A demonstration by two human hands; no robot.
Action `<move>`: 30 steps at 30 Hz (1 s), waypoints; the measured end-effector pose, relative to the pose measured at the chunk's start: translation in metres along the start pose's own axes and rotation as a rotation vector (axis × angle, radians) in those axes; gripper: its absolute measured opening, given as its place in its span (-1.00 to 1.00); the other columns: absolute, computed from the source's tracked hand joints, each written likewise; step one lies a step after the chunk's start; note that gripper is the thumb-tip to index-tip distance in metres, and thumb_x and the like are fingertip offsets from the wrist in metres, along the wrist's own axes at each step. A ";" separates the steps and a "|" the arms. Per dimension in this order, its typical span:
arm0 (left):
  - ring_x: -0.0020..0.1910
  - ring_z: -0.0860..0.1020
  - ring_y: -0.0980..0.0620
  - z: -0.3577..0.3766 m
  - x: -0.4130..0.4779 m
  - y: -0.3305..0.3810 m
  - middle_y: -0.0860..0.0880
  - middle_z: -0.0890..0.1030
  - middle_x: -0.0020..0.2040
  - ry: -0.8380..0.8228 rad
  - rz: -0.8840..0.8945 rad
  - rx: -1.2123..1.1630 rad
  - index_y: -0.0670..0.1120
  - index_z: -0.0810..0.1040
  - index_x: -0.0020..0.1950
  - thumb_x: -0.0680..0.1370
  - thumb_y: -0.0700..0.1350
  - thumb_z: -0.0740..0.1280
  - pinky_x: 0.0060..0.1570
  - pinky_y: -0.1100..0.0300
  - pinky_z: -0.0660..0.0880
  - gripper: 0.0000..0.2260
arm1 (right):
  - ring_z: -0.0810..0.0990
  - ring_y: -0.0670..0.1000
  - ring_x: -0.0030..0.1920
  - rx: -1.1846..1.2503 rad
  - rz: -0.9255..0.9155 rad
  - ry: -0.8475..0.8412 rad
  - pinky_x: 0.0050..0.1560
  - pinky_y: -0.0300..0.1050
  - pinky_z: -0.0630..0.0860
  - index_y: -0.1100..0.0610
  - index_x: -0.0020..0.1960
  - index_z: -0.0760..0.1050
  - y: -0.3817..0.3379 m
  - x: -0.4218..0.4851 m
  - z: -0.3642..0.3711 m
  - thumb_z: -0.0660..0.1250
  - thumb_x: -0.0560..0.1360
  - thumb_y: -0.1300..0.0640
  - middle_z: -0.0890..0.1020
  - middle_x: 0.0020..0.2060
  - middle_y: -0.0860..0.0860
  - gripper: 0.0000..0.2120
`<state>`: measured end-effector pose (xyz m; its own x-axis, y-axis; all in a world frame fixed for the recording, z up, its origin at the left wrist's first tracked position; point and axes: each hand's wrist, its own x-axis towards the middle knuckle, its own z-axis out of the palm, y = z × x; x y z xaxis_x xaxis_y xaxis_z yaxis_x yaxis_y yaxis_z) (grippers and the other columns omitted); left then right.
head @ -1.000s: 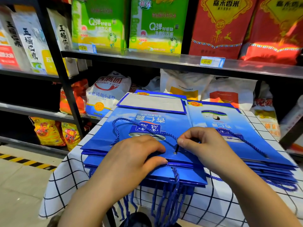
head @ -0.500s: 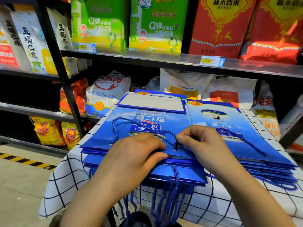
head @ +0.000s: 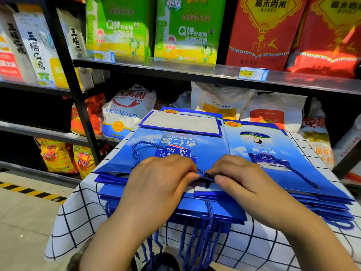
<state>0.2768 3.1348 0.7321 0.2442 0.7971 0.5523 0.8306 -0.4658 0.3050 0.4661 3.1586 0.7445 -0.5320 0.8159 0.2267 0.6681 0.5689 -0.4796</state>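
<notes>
Both hands meet at the near edge of the top bag (head: 119, 160), a flat blue paper bag that lies on a pile of the same bags. The left hand (head: 156, 184) has its fingers curled, and its thumb and fingertips pinch the blue cord (head: 136, 153) where it enters the bag. The right hand (head: 242, 182) is also curled, and it pinches the same cord just beside the left one, so the two hands almost touch. The rest of the cord lies in a loop on the bag. A second pile (head: 293, 153) of blue bags lies just to the right. Both piles rest on a checked tablecloth (head: 78, 222), in front of a shelf (head: 195, 72) that carries green packs (head: 185, 30) and a price tag (head: 253, 73).
</notes>
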 end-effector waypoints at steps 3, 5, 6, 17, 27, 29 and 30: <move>-0.31 0.44 0.11 0.003 0.004 0.006 0.13 0.54 -0.32 0.106 -0.031 -0.004 0.06 0.41 -0.20 0.46 0.08 0.17 -0.29 0.30 0.26 -0.87 | 0.45 -0.17 0.00 -0.013 0.002 -0.024 0.02 -0.27 0.36 -0.08 0.05 0.52 0.001 -0.001 -0.002 0.08 0.42 -0.14 0.50 -0.12 -0.20 -0.65; -0.22 0.47 0.11 0.007 0.003 0.010 0.12 0.55 -0.26 0.135 -0.011 -0.031 0.04 0.39 -0.22 0.43 0.01 0.22 -0.10 0.25 0.30 -0.92 | 0.46 -0.18 -0.02 -0.042 0.021 0.002 0.04 -0.21 0.39 -0.06 0.07 0.54 0.000 0.001 -0.002 0.10 0.44 -0.07 0.53 -0.12 -0.19 -0.68; -0.16 0.51 0.11 0.008 0.002 0.011 0.13 0.58 -0.21 0.144 -0.011 -0.036 0.04 0.42 -0.25 0.40 0.00 0.23 -0.04 0.22 0.31 -0.93 | 0.46 -0.18 -0.02 -0.060 0.026 0.012 0.05 -0.18 0.41 -0.06 0.07 0.55 -0.001 0.002 -0.001 0.09 0.45 -0.06 0.54 -0.11 -0.20 -0.68; -0.03 0.62 -0.08 0.024 0.006 0.031 0.05 0.68 -0.15 0.006 -0.171 0.259 0.07 0.61 -0.45 0.25 0.16 0.28 0.09 -0.05 0.18 -0.78 | 0.51 -0.06 -0.08 -0.073 0.058 0.053 -0.05 -0.05 0.47 -0.01 0.05 0.55 -0.008 0.002 0.005 0.17 0.56 0.10 0.49 -0.24 -0.19 -0.81; 0.08 0.56 0.00 0.024 0.004 0.020 0.13 0.61 -0.12 0.020 0.026 0.185 0.02 0.58 -0.31 0.40 -0.02 0.12 0.25 -0.06 0.15 -0.75 | 0.53 -0.07 -0.01 0.016 0.078 0.073 0.00 -0.07 0.46 -0.08 0.11 0.53 -0.002 -0.001 0.006 0.17 0.56 0.09 0.60 -0.08 -0.11 -0.78; 0.13 0.50 0.06 0.021 0.001 0.019 0.16 0.60 -0.09 0.045 0.061 0.073 0.04 0.52 -0.34 0.41 -0.02 0.14 0.28 -0.04 0.18 -0.80 | 0.54 -0.04 -0.01 -0.019 0.090 0.076 -0.02 -0.02 0.48 -0.09 0.10 0.53 0.002 -0.002 0.005 0.18 0.57 0.08 0.60 -0.09 -0.14 -0.80; 0.15 0.47 0.09 0.021 -0.001 0.019 0.17 0.60 -0.08 0.058 0.066 0.028 0.05 0.49 -0.34 0.41 -0.02 0.14 0.28 -0.03 0.18 -0.82 | 0.54 -0.06 -0.02 -0.028 0.091 0.084 -0.02 -0.03 0.48 -0.10 0.10 0.53 0.003 -0.002 0.005 0.18 0.56 0.07 0.59 -0.10 -0.17 -0.80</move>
<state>0.3024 3.1336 0.7214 0.2707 0.7410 0.6145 0.8273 -0.5055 0.2451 0.4672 3.1581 0.7382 -0.4242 0.8691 0.2542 0.7261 0.4942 -0.4780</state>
